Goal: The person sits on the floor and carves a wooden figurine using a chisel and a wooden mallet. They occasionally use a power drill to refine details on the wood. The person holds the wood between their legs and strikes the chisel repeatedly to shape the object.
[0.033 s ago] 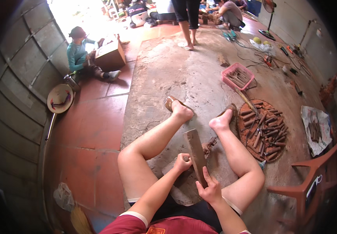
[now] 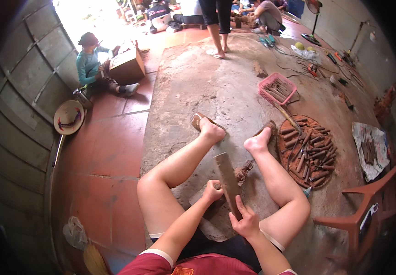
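Note:
My left hand (image 2: 212,191) is wrapped round the round wooden handle of a chisel (image 2: 217,186), whose lower part is hidden. Just to its right, my right hand (image 2: 245,221) grips the lower end of a flat wooden bat (image 2: 227,178), thumb and fingers along its sides. The bat slants up and away beside the chisel's butt. Between my legs, partly behind the bat, lies a dark reddish-brown carved wood piece (image 2: 244,172) with an uneven outline. The bat and my hands cover much of it.
Right of my foot, a round tray (image 2: 294,176) bears several wooden-handled tools. Beyond it stands a pink basket (image 2: 277,103) of sticks. A brown plastic chair (image 2: 344,222) is at the right. One person (image 2: 88,66) sits left by a box (image 2: 127,64); another stands ahead.
The whole view has shifted slightly. Both hands keep the same grips, with the bat and the chisel in nearly the same places.

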A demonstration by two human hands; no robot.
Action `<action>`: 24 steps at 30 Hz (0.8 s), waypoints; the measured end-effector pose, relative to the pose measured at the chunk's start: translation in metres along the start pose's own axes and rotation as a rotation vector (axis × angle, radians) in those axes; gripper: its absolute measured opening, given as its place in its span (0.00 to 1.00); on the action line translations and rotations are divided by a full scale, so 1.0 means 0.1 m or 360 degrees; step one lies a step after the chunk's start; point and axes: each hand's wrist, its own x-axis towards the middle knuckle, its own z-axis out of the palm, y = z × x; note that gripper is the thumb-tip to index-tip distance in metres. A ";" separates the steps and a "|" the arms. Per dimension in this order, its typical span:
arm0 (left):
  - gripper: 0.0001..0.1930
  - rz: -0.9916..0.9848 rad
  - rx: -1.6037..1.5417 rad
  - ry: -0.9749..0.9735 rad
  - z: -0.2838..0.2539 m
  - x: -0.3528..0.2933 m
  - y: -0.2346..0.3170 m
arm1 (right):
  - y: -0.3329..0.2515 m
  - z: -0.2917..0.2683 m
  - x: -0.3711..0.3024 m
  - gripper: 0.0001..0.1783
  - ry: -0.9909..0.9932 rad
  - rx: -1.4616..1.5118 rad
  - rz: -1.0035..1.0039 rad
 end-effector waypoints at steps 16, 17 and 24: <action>0.11 -0.0027 0.0040 -0.0136 -0.03 0.12 -0.40 | -0.01 -0.01 -0.01 0.42 -0.0108 0.0081 0.0125; 0.10 0.0001 0.0086 -0.0020 0.00 0.04 -0.45 | -0.04 -0.01 -0.01 0.42 -0.0017 0.0128 0.0075; 0.07 0.0230 0.0111 0.0260 0.04 -0.04 -0.10 | 0.02 -0.10 0.11 0.41 -0.0203 0.0067 0.0118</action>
